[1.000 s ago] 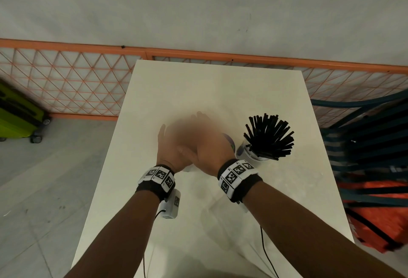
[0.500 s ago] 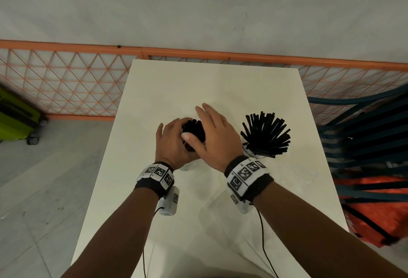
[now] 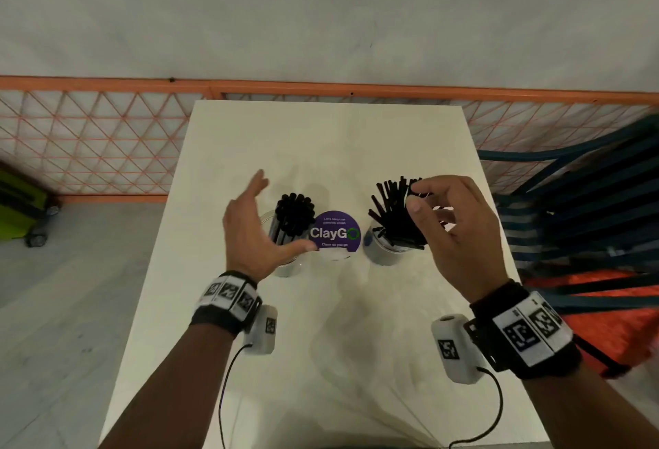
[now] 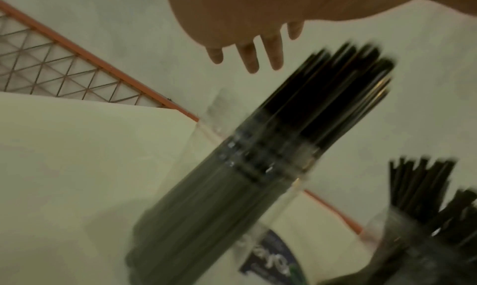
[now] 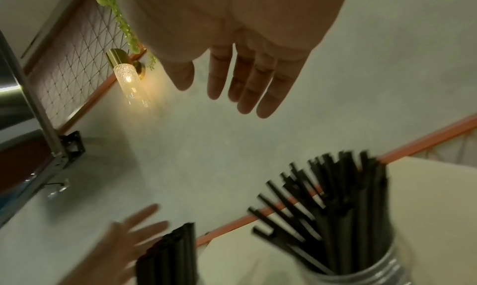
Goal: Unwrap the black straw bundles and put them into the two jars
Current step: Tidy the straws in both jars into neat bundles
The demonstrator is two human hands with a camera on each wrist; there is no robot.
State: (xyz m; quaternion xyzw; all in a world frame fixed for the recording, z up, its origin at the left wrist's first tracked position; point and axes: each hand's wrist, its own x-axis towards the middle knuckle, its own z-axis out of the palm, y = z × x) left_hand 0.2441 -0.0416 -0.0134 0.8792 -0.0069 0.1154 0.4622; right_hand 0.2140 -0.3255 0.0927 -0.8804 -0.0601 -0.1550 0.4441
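Note:
Two clear jars stand mid-table. The left jar (image 3: pixel 283 265) holds a tight bunch of black straws (image 3: pixel 294 213), upright; in the left wrist view the same bunch (image 4: pixel 309 106) rises out of that jar (image 4: pixel 232 197). My left hand (image 3: pixel 251 227) hovers just left of it, fingers (image 4: pixel 258 53) straight and spread, holding nothing. The right jar (image 3: pixel 383 252) holds fanned-out black straws (image 3: pixel 392 213), also seen in the right wrist view (image 5: pixel 335 197). My right hand (image 3: pixel 453 224) hangs over their right side with relaxed fingers (image 5: pixel 247 81); I see nothing held.
A round purple ClayGo sign (image 3: pixel 335 232) stands between the jars. The white table (image 3: pixel 321 145) backs onto an orange mesh fence (image 3: pixel 89 149). Dark blue chairs (image 3: pixel 577 206) crowd the right edge. A green wheeled case (image 3: pixel 21 209) sits on the floor at left.
Both hands were wrapped round the straw bunch at the left jar. They have let go and drawn apart; the bunch stands in the jar and my right hand is over the right jar.

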